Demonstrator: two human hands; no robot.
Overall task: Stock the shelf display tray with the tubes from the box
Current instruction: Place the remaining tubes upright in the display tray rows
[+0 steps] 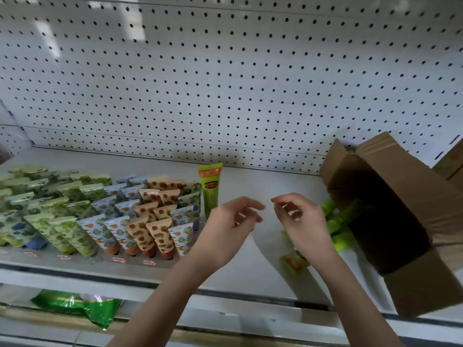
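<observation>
A: Hands?
B: Left hand point(233, 219), right hand point(299, 217): fingers loosely curled, both empty.
A: Tubes?
B: Upright tube point(210, 194) at 11 o'clock of left hand, by tray point(82, 259). Loose tubes point(337, 221) at 3 o'clock, at box point(400, 196) mouth.

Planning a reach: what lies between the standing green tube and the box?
Head view: bare shelf, the left hand and right hand above it, loose tubes by the box.

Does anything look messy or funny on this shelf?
Yes. The cardboard box on the right is tipped over, and bright green tubes lie jumbled on the shelf at its open end. One green tube stands alone, upright, beside the neat rows of patterned tubes.
</observation>
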